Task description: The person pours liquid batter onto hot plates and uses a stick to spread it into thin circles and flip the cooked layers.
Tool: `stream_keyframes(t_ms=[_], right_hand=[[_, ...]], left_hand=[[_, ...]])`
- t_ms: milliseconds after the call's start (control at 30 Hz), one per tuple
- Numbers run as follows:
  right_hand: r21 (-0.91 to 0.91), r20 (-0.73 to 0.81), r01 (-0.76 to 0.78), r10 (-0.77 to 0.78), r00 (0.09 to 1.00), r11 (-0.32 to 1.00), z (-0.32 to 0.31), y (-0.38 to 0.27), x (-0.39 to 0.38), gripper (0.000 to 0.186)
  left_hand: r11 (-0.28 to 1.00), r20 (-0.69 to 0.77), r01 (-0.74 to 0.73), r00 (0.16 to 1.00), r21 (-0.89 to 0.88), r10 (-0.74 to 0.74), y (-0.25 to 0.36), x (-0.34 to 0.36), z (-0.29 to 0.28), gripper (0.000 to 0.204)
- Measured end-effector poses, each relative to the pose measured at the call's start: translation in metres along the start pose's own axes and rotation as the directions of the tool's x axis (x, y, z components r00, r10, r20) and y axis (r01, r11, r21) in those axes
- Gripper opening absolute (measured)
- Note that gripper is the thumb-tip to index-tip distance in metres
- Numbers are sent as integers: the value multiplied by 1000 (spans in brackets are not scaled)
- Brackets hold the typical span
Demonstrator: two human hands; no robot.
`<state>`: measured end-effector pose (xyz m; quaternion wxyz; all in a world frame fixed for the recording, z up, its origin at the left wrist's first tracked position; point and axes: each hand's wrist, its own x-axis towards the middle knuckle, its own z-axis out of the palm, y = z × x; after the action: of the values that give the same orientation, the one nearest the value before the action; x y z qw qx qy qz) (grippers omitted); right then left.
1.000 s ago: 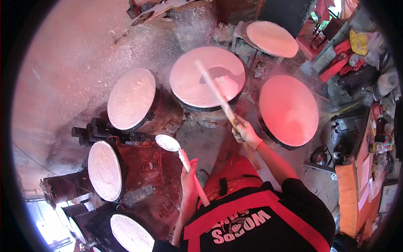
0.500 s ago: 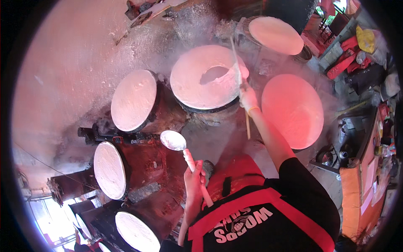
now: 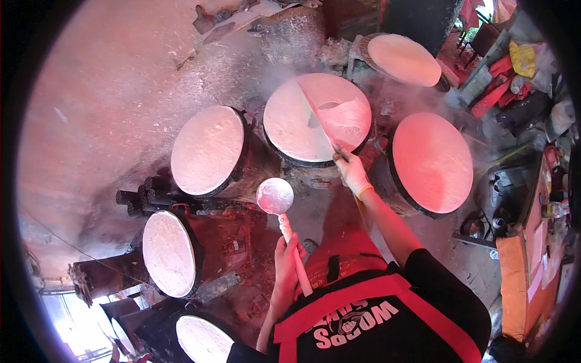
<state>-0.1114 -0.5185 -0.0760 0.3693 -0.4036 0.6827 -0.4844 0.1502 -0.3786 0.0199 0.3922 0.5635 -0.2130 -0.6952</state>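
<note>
Grasping a thin stick [image 3: 315,113] in the right hand [image 3: 352,172], just off the lower right edge of the middle pan [image 3: 302,163], and holding it slantwise across a pale round sheet [image 3: 281,115] there, toward the upper edge. Clasping a ladle [image 3: 275,196] by its handle in the left hand [image 3: 287,257], near that pan's lower left edge. On the sheet, a grey patch [image 3: 313,123] near the middle and an overlapping layer [image 3: 352,115] toward the right edge. Beyond the pan's left edge, a second sheet [image 3: 207,151]; beyond its right edge, a reddish-lit sheet [image 3: 433,160]; past its upper right edge, a tilted disc [image 3: 404,59].
</note>
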Motion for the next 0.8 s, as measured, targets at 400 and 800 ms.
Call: stream_keyframes(t_ms=[400,800], right_hand=[[175,89,-270,258,962,947,-11,-14,9,39],[123,-68,51,-43,997,991,-23,44,-6,31]], left_hand=[[998,110,32,993,62,-39,-1,1,-17,18],[998,38,60,998,-12,-59,1,-6,-27,15]])
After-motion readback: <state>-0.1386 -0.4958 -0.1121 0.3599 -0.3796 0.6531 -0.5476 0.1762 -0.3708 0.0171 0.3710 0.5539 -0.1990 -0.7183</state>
